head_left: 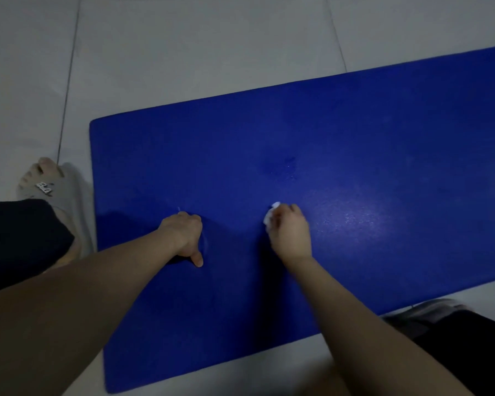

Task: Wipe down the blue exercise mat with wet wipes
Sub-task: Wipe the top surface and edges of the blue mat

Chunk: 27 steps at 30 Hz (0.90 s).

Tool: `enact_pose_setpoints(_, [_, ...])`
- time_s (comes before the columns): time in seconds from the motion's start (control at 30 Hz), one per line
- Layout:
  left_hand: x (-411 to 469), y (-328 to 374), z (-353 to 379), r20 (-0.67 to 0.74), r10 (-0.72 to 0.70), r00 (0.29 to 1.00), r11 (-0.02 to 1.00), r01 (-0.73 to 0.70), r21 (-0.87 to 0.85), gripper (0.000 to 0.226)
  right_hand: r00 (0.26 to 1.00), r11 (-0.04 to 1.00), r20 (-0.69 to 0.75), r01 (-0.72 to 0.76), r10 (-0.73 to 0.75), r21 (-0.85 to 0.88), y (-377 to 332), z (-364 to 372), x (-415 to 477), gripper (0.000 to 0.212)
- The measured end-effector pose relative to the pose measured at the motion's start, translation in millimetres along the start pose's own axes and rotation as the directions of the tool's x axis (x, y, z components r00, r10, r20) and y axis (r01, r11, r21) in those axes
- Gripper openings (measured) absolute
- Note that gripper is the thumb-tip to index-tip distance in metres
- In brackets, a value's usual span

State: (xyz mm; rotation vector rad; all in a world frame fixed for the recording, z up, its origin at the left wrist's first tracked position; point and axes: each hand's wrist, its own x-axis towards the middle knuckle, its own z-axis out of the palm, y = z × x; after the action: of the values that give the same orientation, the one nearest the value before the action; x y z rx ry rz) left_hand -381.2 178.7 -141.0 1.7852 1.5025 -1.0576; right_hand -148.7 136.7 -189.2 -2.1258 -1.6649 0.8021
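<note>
Though blurred, the wipe (270, 217) seems bunched in the right hand's (290, 234) grip.

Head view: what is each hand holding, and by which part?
Right hand grips the bunched white wipe, fingers curled over it; left hand presses the mat, fingers hidden.

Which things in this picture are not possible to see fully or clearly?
Head view only:
blue mat: right end cut off by the frame edge.
wet wipe: mostly covered by the right hand.
left hand: fingers hidden beneath it; any hold unclear.
sandal lettering: too small to read.
</note>
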Motion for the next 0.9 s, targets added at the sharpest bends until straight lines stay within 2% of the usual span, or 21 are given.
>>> enact_pose_setpoints(0.2, [0.9, -1.1, -0.3, -0.005, 0.001, 1.000, 1.000, -0.001, -0.009, 0.096, 0.939, 0.957, -0.183, -0.281, 0.289, 0.071, 61.0, -56.3, 44.5, 0.024])
enact_pose_setpoints(0.33, [2.4, -1.2, 1.3, -0.010, 0.002, 1.000, 1.000, -0.003, -0.014, 0.096, 0.905, 0.928, -0.217, -0.337, 0.365, 0.159, 70.8, -61.2, 48.8, 0.015])
enact_pose_setpoints(0.37, [2.8, -1.4, 1.7, -0.011, 0.005, 1.000, 1.000, -0.005, -0.013, 0.096, 0.909, 0.933, -0.219, -0.332, 0.355, 0.138, 66.1, -57.4, 48.4, 0.012])
enact_pose_setpoints(0.5, [2.7, -1.0, 1.0, -0.014, 0.006, 1.000, 1.000, -0.006, -0.002, 0.095, 0.947, 0.968, -0.202, -0.242, 0.252, 0.073, 20.3, -35.2, 39.1, 0.025])
enact_pose_setpoints(0.63, [0.9, -0.1, -0.4, -0.010, -0.004, 1.000, 1.000, 0.004, 0.015, 0.096, 0.993, 0.993, -0.035, -0.109, 0.111, 0.049, -33.8, 1.6, 17.3, 0.021])
enact_pose_setpoints(0.77, [-0.1, 0.1, -2.2, 0.004, -0.008, 1.000, 0.999, 0.008, 0.048, 0.097, 0.981, 0.999, 0.193, 0.034, -0.033, -0.001, -74.2, 31.8, -2.4, 0.010])
enact_pose_setpoints(0.83, [-1.8, 1.9, -8.7, 0.043, -0.002, 0.999, 0.996, -0.002, 0.084, 0.093, 0.962, 0.999, 0.267, 0.047, -0.052, 0.022, -80.2, 33.8, -3.1, 0.017])
enact_pose_setpoints(0.9, [-1.8, 2.9, -20.7, 0.109, 0.011, 0.994, 0.990, -0.026, 0.138, 0.080, 0.965, 0.997, 0.258, 0.027, -0.043, 0.067, -75.0, 26.4, 2.8, 0.018])
